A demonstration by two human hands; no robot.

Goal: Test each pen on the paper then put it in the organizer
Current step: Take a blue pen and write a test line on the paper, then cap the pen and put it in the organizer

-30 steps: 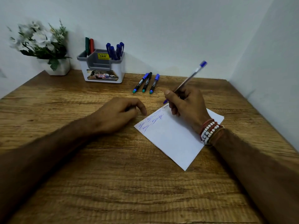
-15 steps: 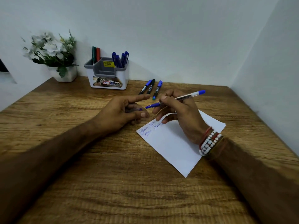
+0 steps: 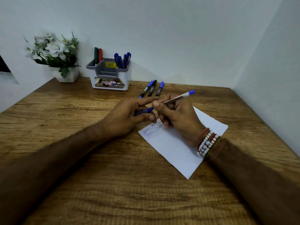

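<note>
A wooden worktop [image 3: 81, 176], set into a corner of pale walls, fills the head view; 2 bare forearms reach across it toward the centre. A white sheet of paper [image 3: 175, 148] lies at an angle right of centre, with blue scribbles [image 3: 151, 130] at its far-left corner. A potted plant [image 3: 53, 54] with white flowers sits in the back-left corner. Just to its right, against the wall, stands a white-and-grey organizer [image 3: 126, 78], with 1 green marker [image 3: 96, 54] and 1 red marker [image 3: 100, 53] upright in its left compartment and a cluster of blue pens [image 3: 120, 61] in its right. The right hand [image 3: 180, 117] is poised over the paper's far edge (its wrist ringed with beaded bracelets [image 3: 207, 142]); the left hand [image 3: 128, 116] is close against it. 3 markers [image 3: 151, 88] lie side by side on the worktop between organizer and hands; 2 are blue-capped, 1 black-capped. The right hand pinches a clear-barrelled pen [image 3: 178, 97] between thumb and curled fingers; the pen's blue end tilts up and right and its writing end points left. The left hand grips a blue cap [image 3: 142, 112] between thumb and lower fingers, index finger stretched straight above it. Cap and pen meet end to end; whether the tip sits inside the cap cannot be told.
</note>
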